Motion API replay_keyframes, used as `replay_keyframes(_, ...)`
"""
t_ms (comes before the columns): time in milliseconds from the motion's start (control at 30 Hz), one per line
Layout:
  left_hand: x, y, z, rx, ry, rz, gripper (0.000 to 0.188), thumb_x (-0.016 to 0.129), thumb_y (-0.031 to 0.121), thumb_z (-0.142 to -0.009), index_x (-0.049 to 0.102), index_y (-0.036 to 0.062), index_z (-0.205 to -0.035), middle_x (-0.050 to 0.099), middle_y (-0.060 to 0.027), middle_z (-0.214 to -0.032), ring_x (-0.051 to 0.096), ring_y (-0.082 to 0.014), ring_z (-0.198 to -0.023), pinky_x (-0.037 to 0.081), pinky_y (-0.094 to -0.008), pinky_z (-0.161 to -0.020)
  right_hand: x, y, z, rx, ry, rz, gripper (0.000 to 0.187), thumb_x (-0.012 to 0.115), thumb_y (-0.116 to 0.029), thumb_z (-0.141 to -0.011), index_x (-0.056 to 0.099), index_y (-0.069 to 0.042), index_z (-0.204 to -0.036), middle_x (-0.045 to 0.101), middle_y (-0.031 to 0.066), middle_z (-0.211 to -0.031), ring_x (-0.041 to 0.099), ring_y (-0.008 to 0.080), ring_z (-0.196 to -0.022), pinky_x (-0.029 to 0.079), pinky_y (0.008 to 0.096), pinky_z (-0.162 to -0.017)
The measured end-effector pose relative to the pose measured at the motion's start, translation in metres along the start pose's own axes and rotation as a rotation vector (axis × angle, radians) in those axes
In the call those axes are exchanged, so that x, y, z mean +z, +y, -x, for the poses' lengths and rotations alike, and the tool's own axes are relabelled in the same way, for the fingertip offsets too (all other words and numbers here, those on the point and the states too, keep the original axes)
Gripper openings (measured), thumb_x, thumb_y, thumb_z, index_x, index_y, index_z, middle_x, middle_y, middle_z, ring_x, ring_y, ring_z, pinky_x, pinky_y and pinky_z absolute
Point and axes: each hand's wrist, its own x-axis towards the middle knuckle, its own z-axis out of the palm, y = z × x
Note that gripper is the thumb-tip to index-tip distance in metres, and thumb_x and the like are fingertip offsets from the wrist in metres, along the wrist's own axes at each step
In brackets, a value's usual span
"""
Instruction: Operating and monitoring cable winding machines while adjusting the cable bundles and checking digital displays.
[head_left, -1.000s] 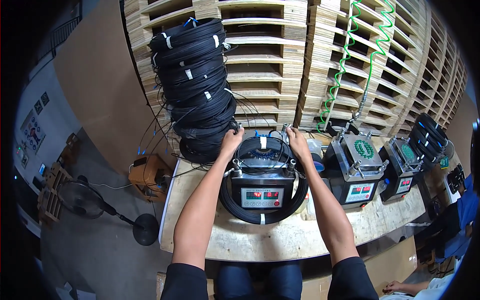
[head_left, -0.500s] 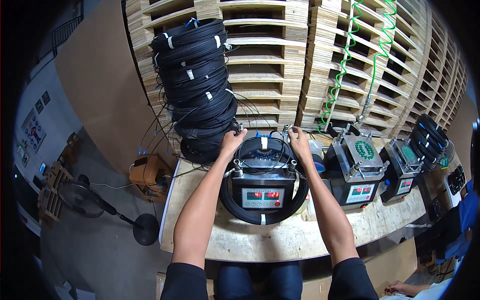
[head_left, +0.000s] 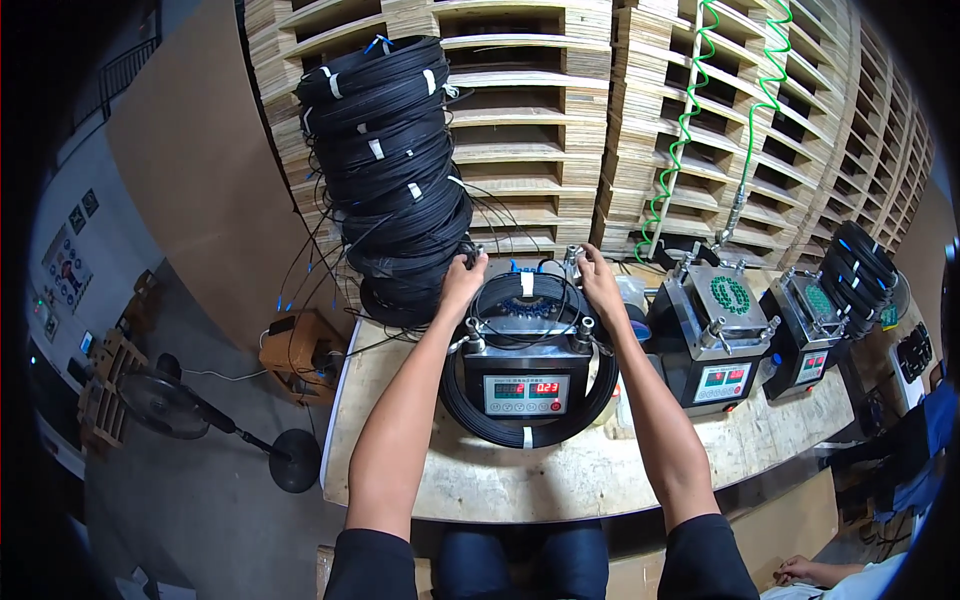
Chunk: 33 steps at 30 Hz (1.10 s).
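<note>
A: I'm watching from my chair far away. Where is the left hand [head_left: 463,282]?

B: I see it at the back left metal post [head_left: 479,253] of the machine [head_left: 528,368]. Its fingers bend in there, but I can't tell if its grip is squeezing.

A: And the right hand [head_left: 597,280]?

B: I have it at the back right metal post [head_left: 573,256], with thumb and fingers right by it. I can't tell if that grip is squeezing either.

A: Where does the machine sit?

B: On the wooden tabletop [head_left: 480,485], between the two arms. Its front panel [head_left: 525,396] has red glowing numbers.

A: What about the black cable coil [head_left: 490,428]?

B: It hangs in a big loop around the machine's front, and the bottom dips under the panel. I see white tape there. More black loops lie over the top, near some little blue connectors [head_left: 528,310].

A: Anything close by?

B: A tall stack of cable coils [head_left: 390,215] stands just left of the left hand. Two more machines [head_left: 700,345] stand to the right. Wooden pallets [head_left: 585,100] are piled up behind, and a curly green hose [head_left: 683,130] hangs by them.
</note>
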Motion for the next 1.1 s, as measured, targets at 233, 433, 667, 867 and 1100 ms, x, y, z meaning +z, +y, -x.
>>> replay_keyframes(233,-0.007,-0.019,-0.011,0.017,0.030,-0.024,0.083,0.059,0.060,-0.093,0.051,-0.0098,-0.137,0.057,-0.0272,-0.136,0.055,-0.0335,-0.128,0.042,-0.0375,-0.106,0.006,-0.045,0.015,0.167,0.018,0.011,0.048,0.053,-0.035,-0.104,0.052,-0.002,-0.139,0.070,0.0165,-0.104,0.066,0.0212,-0.088,0.051,0.0332,-0.082)
replay_keyframes(433,-0.012,-0.031,-0.022,-0.045,-0.042,-0.004,0.079,0.050,0.064,-0.096,0.058,-0.0066,-0.130,0.060,-0.0261,-0.132,0.057,-0.0334,-0.124,0.042,-0.0386,-0.104,0.013,-0.044,0.013,0.087,0.034,0.161,0.053,0.050,-0.040,-0.104,0.057,0.002,-0.135,0.068,0.0237,-0.118,0.066,0.0330,-0.107,0.047,0.0384,-0.098)
replay_keyframes(667,-0.007,-0.013,-0.007,-0.046,0.001,0.026,0.085,0.046,0.066,-0.095,0.048,-0.0069,-0.140,0.052,-0.0313,-0.139,0.049,-0.0417,-0.134,0.038,-0.0432,-0.110,0.011,-0.014,0.004,0.030,-0.018,-0.051,0.050,0.052,-0.037,-0.104,0.053,0.000,-0.138,0.069,0.0183,-0.115,0.068,0.0225,-0.095,0.050,0.0331,-0.088)
replay_keyframes(867,-0.004,-0.020,-0.013,0.014,0.028,-0.007,0.081,0.049,0.062,-0.097,0.050,-0.0065,-0.138,0.053,-0.0310,-0.139,0.050,-0.0413,-0.132,0.040,-0.0429,-0.109,0.009,-0.023,0.004,0.114,0.040,0.012,0.052,0.057,-0.041,-0.101,0.057,-0.001,-0.134,0.070,0.0164,-0.108,0.065,0.0180,-0.076,0.051,0.0310,-0.078)
replay_keyframes(1100,-0.009,-0.025,-0.013,-0.039,0.031,-0.028,0.082,0.047,0.065,-0.096,0.052,-0.0067,-0.136,0.053,-0.0323,-0.138,0.051,-0.0421,-0.131,0.040,-0.0443,-0.109,0.015,-0.045,0.014,0.147,0.044,0.186,0.063,0.051,-0.051,-0.101,0.054,0.000,-0.137,0.067,0.0256,-0.116,0.066,0.0326,-0.107,0.047,0.0373,-0.096)
